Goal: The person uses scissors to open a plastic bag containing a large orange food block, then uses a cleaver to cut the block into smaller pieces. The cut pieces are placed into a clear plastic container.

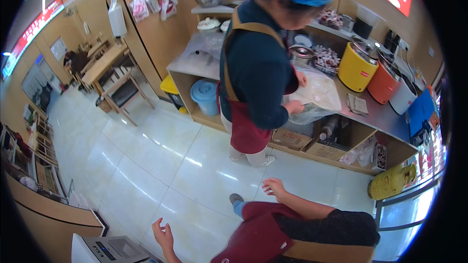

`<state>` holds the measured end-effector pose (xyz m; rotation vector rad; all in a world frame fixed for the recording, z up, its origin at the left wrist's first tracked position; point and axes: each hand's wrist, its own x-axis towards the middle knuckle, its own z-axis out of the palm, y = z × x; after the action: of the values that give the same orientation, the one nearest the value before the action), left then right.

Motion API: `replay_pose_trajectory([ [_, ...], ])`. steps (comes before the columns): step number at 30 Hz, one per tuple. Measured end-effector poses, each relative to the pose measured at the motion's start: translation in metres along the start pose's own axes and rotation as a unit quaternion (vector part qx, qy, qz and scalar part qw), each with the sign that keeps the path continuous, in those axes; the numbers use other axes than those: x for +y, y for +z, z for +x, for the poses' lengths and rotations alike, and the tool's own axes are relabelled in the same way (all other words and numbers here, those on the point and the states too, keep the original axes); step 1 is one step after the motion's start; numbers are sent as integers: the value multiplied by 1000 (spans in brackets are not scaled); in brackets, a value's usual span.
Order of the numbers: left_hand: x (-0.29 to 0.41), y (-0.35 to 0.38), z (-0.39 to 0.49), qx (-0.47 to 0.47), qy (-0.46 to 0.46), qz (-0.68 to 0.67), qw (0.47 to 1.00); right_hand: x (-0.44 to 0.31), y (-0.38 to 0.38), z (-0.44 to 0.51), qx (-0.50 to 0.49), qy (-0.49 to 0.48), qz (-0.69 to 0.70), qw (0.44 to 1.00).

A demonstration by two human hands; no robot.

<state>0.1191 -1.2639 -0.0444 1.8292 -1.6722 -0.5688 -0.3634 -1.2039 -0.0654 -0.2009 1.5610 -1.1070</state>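
Note:
My left hand (163,233) is raised over the tiled floor at the lower left, fingers apart and holding nothing. Near the middle of the lower view, my right hand (274,189) hangs in front of my maroon apron (256,230), its fingers loosely curled around nothing. Beyond it a co-worker (256,69) in a blue hair net and maroon apron stands at the counter. That person's two hands hold a clear plastic bag (318,95) with something pale and flat in it. A folded cloth (357,104) lies to the right of the bag.
Yellow (357,67), orange (383,80) and white (403,95) round cookers line the counter (391,120). A gas cylinder (389,182) lies tilted by the glass door. A blue lidded bucket (204,96) sits under the counter. A white appliance (113,249) stands at lower left, a wooden chair (126,93) farther off.

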Motion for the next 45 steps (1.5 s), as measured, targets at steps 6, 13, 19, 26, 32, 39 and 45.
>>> replay_pose_trajectory([
  [6, -109, 80, 0, 28, -344, -159, 925, -136, 181, 114, -201, -83, -33, 975],
  [13, -89, 132, 197, -73, -412, -195, 887, -360, 368, 239, -218, -443, 13, 869],
  [19, -79, 132, 409, -110, -370, -188, 903, -505, 369, 349, 68, -501, 61, 861],
  [26, -76, 80, 591, -111, -303, -201, 925, -731, 228, 487, 464, -579, -170, 648],
  [32, 7, 191, 721, -184, -263, -145, 936, -843, 105, 566, 601, -342, -618, 375],
  [39, 124, 286, 840, -320, -159, -104, 928, -864, 107, 554, 465, -289, -639, 540],
  [45, 190, 373, 940, -476, -11, -72, 877, -760, 170, 425, 534, -288, -610, 510],
])
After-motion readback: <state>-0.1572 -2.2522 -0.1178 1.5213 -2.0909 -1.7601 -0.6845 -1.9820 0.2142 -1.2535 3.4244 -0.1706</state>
